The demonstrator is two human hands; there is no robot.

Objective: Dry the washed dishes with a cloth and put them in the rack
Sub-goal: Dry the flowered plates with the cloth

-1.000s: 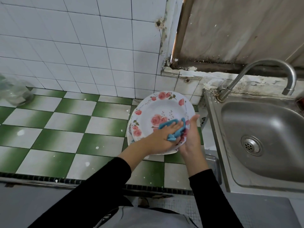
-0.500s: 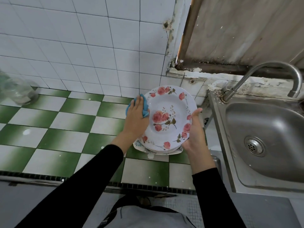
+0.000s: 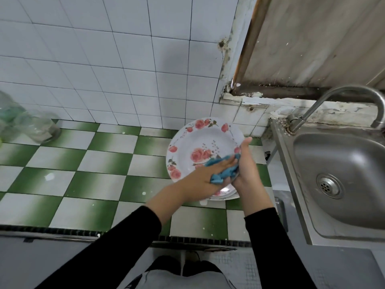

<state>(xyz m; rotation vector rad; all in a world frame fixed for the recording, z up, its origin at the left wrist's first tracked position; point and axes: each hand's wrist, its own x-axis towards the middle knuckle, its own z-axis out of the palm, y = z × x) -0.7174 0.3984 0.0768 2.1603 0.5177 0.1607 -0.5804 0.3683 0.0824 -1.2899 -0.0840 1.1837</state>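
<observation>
Head | left hand (image 3: 200, 179) flat, pressing cloth (image 3: 224, 174) on plate (image 3: 191, 142) | right hand (image 3: 248, 170) grips plate edge

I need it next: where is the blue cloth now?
Head view, right of centre: the left hand presses the blue cloth against the lower right of the floral plate, beside the right hand holding its rim.
</observation>
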